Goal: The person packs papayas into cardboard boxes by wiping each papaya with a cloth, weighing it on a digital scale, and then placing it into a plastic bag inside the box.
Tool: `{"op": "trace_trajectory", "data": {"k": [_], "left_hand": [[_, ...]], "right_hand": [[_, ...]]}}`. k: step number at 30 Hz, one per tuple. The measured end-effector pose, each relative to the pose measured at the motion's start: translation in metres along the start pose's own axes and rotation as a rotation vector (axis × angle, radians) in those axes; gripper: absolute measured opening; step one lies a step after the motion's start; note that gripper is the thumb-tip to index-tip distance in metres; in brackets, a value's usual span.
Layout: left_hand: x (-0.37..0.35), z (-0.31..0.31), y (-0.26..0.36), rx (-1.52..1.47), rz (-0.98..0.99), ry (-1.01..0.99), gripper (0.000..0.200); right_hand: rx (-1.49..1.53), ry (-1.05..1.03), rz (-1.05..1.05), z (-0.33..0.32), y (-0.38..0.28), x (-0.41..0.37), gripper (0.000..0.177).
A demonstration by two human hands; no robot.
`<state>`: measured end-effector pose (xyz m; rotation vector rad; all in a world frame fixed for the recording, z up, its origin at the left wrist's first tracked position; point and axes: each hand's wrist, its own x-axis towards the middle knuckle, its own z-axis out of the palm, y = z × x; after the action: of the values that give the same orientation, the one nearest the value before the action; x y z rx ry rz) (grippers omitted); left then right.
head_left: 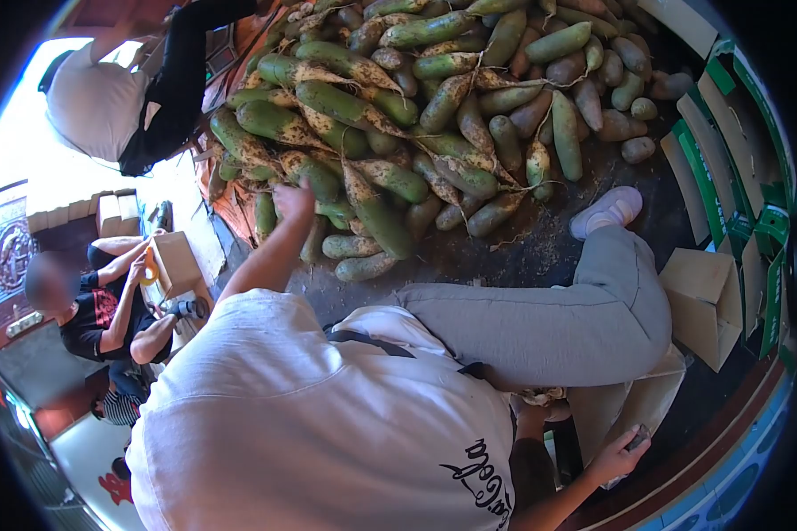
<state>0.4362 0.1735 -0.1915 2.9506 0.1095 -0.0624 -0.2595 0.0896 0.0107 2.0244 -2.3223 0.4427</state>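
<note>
White shirt (319,416) — unclear object (638,437) in right grip (619,453)

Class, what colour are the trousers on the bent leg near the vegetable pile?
The trousers are grey; the head view shows them best.

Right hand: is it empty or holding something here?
Holding something: a small dark object shows at the fingers of the right hand. I cannot tell what it is.
</note>
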Motion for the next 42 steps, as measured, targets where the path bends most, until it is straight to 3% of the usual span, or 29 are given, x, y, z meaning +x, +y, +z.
{"op": "trace_trajectory", "data": {"k": [2,3,4,7,10,13,17,18,22,24,25,27,29,31,34,37,41,42], "left_hand": [[-0.045,-0.002,-0.007,0.111,0.761,0.01,0.057],[-0.071,-0.027,0.01,0.221,1.0,-0.141,0.052],[-0.09,-0.032,0.016,0.384,1.26,-0.151,0.042],[-0.096,0.011,-0.004,0.619,1.906,-0.28,0.046],[-0.11,0.044,0.002,0.908,1.923,-0.295,0.043],[-0.12,0.052,0.019,1.15,1.864,-0.455,0.04],[-0.119,0.031,0.052,1.025,1.689,-0.674,0.06],[-0.124,0.014,0.068,0.916,1.669,-0.7,0.075],[-0.136,-0.021,0.128,0.258,1.444,-0.831,0.074],[-0.148,-0.026,0.161,-0.216,1.261,-1.023,0.076],[-0.159,-0.037,0.182,-0.448,1.158,-1.117,0.077],[-0.185,-0.06,0.221,-0.734,1.137,-1.162,0.075],[-0.212,-0.083,0.258,-0.982,1.127,-1.232,0.075],[-0.245,-0.117,0.29,-1.121,1.137,-1.24,0.069],[-0.299,-0.169,0.321,-1.327,1.124,-1.347,0.059],[-0.356,-0.215,0.328,-1.482,0.941,-1.625,0.056],[-0.422,-0.245,0.313,-1.528,0.759,-2.105,0.056],[-0.429,-0.246,0.309,-1.433,0.801,-2.178,0.051]], "right_hand": [[-0.016,-0.021,0.011,-0.002,-0.004,-0.002,0.021],[-0.025,-0.031,0.018,-0.002,-0.006,-0.002,0.021],[-0.028,-0.032,0.018,-0.001,-0.005,-0.003,0.021],[-0.027,-0.038,0.014,0.0,-0.005,-0.006,0.021],[-0.035,-0.038,-0.003,0.0,-0.014,-0.008,0.021],[0.008,-0.029,-0.012,0.001,-0.011,-0.013,0.022],[0.078,-0.07,0.055,-0.003,-0.012,-0.017,0.022],[0.112,-0.036,0.047,-0.004,-0.017,-0.015,0.022],[0.301,-0.033,0.157,0.007,-0.013,-0.005,0.021],[0.409,-0.008,0.19,0.009,-0.029,0.015,0.018],[0.464,0.003,0.18,0.008,-0.041,0.027,0.017],[0.572,0.029,0.153,-0.001,-0.072,0.056,0.017],[0.531,0.059,-0.043,-0.015,-0.101,0.086,0.018],[0.569,0.018,-0.192,-0.038,-0.138,0.11,0.02],[0.449,0.154,-0.435,-0.049,-0.176,0.139,0.038],[0.292,0.303,-0.594,-0.061,-0.204,0.164,0.068],[0.223,0.43,-0.603,-0.067,-0.193,0.179,0.082],[0.26,0.415,-0.571,-0.068,-0.18,0.178,0.084]]}}
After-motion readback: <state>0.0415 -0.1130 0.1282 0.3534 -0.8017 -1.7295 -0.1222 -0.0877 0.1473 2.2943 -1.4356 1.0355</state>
